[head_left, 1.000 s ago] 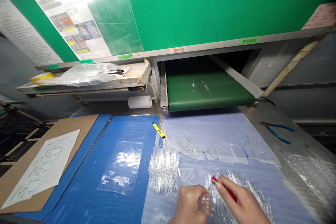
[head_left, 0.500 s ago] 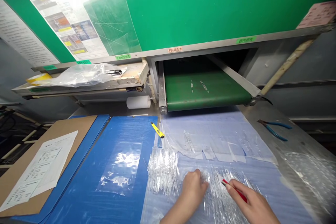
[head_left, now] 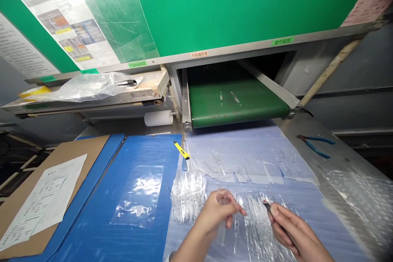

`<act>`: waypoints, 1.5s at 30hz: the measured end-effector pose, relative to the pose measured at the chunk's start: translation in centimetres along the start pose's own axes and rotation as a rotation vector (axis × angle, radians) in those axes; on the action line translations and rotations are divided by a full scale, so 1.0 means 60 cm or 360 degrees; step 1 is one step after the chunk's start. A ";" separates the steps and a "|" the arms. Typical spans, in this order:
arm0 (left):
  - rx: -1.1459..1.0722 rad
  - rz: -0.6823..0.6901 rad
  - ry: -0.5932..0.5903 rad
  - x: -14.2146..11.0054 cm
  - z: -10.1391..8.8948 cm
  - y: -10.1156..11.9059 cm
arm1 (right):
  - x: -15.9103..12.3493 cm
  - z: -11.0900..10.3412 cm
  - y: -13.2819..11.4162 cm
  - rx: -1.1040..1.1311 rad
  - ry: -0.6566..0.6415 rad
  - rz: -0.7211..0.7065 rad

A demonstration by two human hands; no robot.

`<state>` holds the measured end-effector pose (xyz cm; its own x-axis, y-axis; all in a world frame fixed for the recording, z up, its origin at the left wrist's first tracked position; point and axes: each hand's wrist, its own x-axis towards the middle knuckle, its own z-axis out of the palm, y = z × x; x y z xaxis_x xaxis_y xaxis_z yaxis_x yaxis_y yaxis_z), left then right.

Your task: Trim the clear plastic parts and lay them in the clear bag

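A small clear plastic piece [head_left: 224, 197] is held in the curled fingers of the left hand [head_left: 211, 213]. The grip is narrow, but the piece is hard to see well. A thin dark tool [head_left: 268, 207] is pinched between the thumb and fingers of the right hand [head_left: 291, 229], so that grip is narrow too. The hands are held apart, just above a spread of clear plastic strips [head_left: 258, 225]. The strips are laid on a pale blue plastic sheet [head_left: 245, 151].

A heap of clear plastic strips [head_left: 188, 196] is seen just beside the left hand. To the left of the heap, a clear bag [head_left: 138, 194] is laid flat on a blue board [head_left: 92, 213]. Papers [head_left: 46, 200] are placed on a brown cardboard sheet [head_left: 89, 147] further left.

A yellow cutter [head_left: 181, 150] is left near the top of the blue sheet. Blue-handled pliers [head_left: 316, 146] are placed on the metal table [head_left: 307, 168], and bubble wrap [head_left: 356, 200] is spread at its right side. A green conveyor belt [head_left: 236, 106] is seen ahead, with small clear pieces on it.
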<state>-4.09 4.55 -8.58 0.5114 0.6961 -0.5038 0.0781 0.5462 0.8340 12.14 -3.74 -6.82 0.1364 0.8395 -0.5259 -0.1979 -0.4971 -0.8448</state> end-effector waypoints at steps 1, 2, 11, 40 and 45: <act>-0.0216 -0.0027 -0.0087 -0.011 0.003 0.009 | -0.002 0.005 -0.003 -0.0055 0.0046 -0.0047; -0.0396 -0.0046 -0.0138 -0.021 0.007 0.016 | -0.003 0.010 -0.006 -0.0115 0.0085 -0.0107; -0.0317 0.0063 -0.0013 -0.064 0.030 0.035 | -0.015 0.044 -0.034 -0.0930 0.0424 -0.0658; -0.0600 0.0074 0.0082 -0.084 0.030 0.035 | 0.034 0.011 -0.013 -0.1378 0.0122 -0.0410; -0.0632 0.0066 0.0062 -0.091 0.035 0.041 | 0.010 0.030 -0.035 -0.0926 0.0079 -0.0467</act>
<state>-4.91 1.13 -3.28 0.4735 0.7345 -0.4861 -0.2829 0.6494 0.7058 10.91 -1.82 -5.15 0.1522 0.9542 -0.2577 0.4100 -0.2982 -0.8620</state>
